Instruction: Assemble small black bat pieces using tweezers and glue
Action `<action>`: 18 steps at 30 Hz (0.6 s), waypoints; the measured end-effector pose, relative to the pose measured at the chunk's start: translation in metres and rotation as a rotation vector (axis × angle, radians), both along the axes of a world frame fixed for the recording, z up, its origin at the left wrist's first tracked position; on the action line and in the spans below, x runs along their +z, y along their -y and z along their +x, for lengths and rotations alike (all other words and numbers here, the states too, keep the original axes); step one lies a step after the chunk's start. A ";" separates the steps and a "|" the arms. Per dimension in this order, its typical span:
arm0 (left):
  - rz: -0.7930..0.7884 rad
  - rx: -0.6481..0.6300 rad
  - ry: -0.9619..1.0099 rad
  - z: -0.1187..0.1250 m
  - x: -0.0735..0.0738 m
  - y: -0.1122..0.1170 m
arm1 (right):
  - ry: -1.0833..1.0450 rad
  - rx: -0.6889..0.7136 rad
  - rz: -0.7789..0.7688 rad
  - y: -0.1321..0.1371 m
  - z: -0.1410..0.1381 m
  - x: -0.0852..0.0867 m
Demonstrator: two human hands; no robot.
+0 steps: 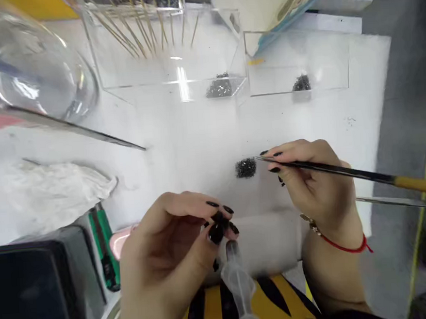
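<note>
My right hand (315, 186) pinches a thin brush with a black and yellow handle (348, 172), its tip beside a small pile of dark granules (245, 168) on the white work surface (197, 141). My left hand (175, 244) is curled, fingertips pinched together over something small and dark that I cannot make out. Just below those fingertips lies the tip of a clear plastic syringe or dropper (239, 281).
Two clear acrylic boxes (169, 51) (297, 61) at the back hold small dark piles; the left one has thin wooden sticks. A glass bowl (27, 65), long metal tweezers (79, 127), crumpled white tissue (54, 190), a green tool (104, 245) and a dark block (36, 288) lie left.
</note>
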State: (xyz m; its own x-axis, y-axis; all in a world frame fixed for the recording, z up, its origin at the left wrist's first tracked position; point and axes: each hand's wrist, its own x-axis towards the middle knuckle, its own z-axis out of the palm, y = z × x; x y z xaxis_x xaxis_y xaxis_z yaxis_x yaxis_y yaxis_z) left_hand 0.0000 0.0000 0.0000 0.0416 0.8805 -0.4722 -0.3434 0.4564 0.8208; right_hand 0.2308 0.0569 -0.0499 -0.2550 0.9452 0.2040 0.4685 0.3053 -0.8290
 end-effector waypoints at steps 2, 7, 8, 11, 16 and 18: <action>0.002 0.003 -0.005 0.000 0.000 -0.001 | -0.003 -0.004 -0.008 0.002 0.000 0.001; -0.002 -0.001 -0.003 -0.001 -0.001 -0.002 | -0.014 0.014 -0.020 0.003 -0.001 0.001; -0.001 -0.002 -0.003 -0.001 -0.001 -0.002 | -0.014 0.017 -0.025 0.003 -0.001 0.001; 0.005 -0.002 -0.007 -0.001 -0.001 -0.001 | -0.015 0.022 -0.038 0.003 -0.001 0.001; 0.007 -0.002 -0.006 -0.001 -0.002 -0.001 | -0.013 0.002 -0.054 0.003 0.001 0.000; 0.014 -0.009 -0.003 -0.002 -0.002 -0.001 | -0.021 -0.007 -0.061 0.004 0.002 0.000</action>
